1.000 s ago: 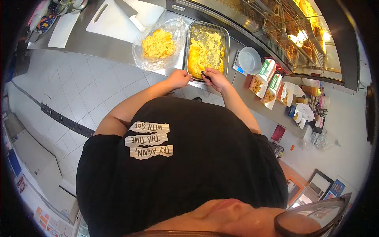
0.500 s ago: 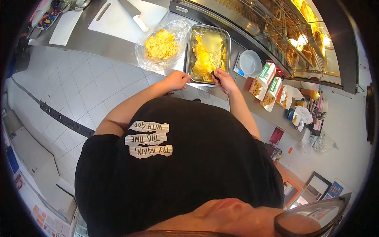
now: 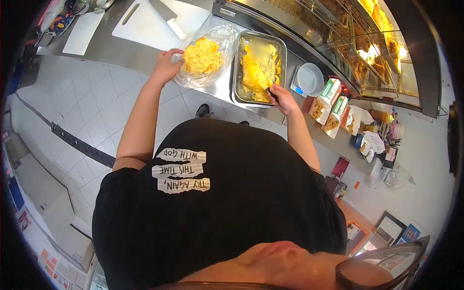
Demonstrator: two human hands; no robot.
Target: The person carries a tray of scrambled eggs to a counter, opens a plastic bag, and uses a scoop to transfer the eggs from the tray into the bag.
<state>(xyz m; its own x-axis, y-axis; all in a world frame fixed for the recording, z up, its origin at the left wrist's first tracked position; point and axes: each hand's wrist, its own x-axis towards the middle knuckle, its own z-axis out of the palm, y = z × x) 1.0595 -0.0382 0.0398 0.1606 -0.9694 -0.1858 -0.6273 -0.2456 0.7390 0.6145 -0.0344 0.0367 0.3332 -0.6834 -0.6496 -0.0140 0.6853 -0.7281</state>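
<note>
My left hand (image 3: 167, 67) is at the left edge of a clear plastic bag (image 3: 226, 36), its fingers pinched on the plastic. Yellow shredded food (image 3: 203, 55) lies in a heap in the bag. To the right stands a rectangular glass tray (image 3: 235, 72) with a yellow food mass (image 3: 253, 72) spread inside. My right hand (image 3: 284, 99) is closed around a black handle (image 3: 272, 94) over the tray's near right corner. The handle's working end is hidden in the food.
A knife (image 3: 177, 29) lies on a white cutting board (image 3: 140, 29) at the back left. Right of the tray are a scale (image 3: 297, 90) with a round container (image 3: 310, 79) and boxes of food (image 3: 319, 108). A glass display case (image 3: 386, 67) stands at the back right.
My left hand has moved from the tray's near left corner to the bag's left edge. My right hand still holds the handle, a little further right in view.
</note>
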